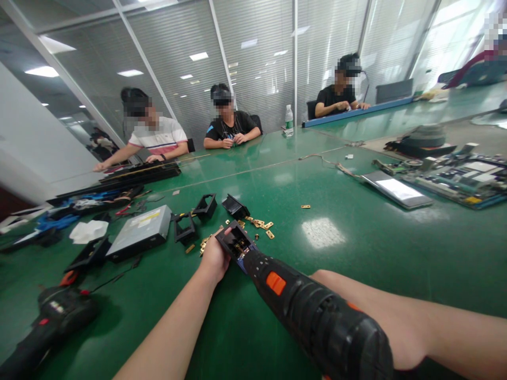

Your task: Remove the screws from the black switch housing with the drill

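You're gripping a small black housing (pixel 234 244) w/ your left hand (pixel 214 257) at 12 o'clock; right hand's hidden behind the power drill (pixel 312 311), grip can't tell. Bit's pressing in, so a slip could jab your fingers, scattering the brass clips (pixel 259 224).

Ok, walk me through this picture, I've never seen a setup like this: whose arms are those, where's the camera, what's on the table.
The camera sits on a person's head, looking forward and down, so the two bare arms are their own. The left hand steadies a small black housing on the green table. The right hand, mostly hidden behind it, holds a black power screwdriver with its tip at that housing. Nearby lie small brass pieces, more black housings, a silver drive and a second power tool. Other people sit across the table.
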{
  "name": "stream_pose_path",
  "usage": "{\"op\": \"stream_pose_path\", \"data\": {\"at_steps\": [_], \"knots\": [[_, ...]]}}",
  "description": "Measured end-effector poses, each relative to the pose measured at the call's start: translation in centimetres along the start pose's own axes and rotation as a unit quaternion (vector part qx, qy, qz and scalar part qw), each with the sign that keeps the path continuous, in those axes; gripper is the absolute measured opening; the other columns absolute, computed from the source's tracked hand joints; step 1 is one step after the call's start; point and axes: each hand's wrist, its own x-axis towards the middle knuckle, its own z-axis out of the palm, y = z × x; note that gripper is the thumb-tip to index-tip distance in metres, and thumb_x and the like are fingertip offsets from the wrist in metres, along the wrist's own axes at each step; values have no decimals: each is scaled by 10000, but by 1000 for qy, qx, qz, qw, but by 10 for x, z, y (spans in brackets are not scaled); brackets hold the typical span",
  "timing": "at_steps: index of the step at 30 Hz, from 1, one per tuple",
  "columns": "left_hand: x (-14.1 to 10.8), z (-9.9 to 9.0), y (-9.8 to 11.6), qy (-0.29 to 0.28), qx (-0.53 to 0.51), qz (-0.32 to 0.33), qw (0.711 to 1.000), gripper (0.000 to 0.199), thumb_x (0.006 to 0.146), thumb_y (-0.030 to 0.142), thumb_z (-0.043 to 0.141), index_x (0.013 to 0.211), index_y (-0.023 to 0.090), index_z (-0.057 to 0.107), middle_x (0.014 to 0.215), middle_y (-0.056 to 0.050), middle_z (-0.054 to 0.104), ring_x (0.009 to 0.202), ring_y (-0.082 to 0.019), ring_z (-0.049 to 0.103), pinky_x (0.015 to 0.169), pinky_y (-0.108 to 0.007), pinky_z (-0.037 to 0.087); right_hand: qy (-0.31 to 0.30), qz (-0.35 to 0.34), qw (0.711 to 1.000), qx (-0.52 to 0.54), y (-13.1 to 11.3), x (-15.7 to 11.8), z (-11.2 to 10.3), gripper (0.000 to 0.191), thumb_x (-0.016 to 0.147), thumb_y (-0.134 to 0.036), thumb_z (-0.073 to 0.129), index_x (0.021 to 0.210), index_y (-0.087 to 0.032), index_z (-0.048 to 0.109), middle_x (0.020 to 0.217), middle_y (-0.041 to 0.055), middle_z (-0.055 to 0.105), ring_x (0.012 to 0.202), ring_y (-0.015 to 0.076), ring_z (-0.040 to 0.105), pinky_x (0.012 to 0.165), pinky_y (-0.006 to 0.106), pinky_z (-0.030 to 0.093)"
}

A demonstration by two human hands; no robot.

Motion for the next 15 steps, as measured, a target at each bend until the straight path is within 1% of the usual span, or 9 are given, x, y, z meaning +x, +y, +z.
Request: {"op": "stream_pose_path", "data": {"at_steps": [4, 9, 15], "knots": [[0, -2, -1, -5, 0, 0, 1000, 150, 782, 310, 683, 852, 184, 726, 690, -52, 779, 556, -257, 722, 554, -349, 562, -8, -4, 1000, 4, 2, 1, 0, 269, 713, -240, 823, 845, -147, 609, 701, -53, 449, 697, 100, 437, 600, 200, 424], [0, -4, -2, -6, -2, -2, 1000, 142, 758, 323, 732, 839, 207, 723, 698, -23, 776, 584, -260, 732, 582, -353, 567, -11, -6, 1000, 21, 0, 0, 2, 236, 717, -192, 770, 881, -133, 611, 725, -54, 469, 689, 83, 442, 587, 189, 417], [0, -3, -2, -4, 6, -6, 1000, 146, 777, 310, 705, 819, 176, 746, 707, -63, 796, 595, -261, 741, 582, -345, 570, -1, -3, 1000, 8, 0, 0, 3, 251, 686, -180, 789, 841, -140, 595, 708, -52, 454, 684, 88, 448, 573, 192, 404]]}}
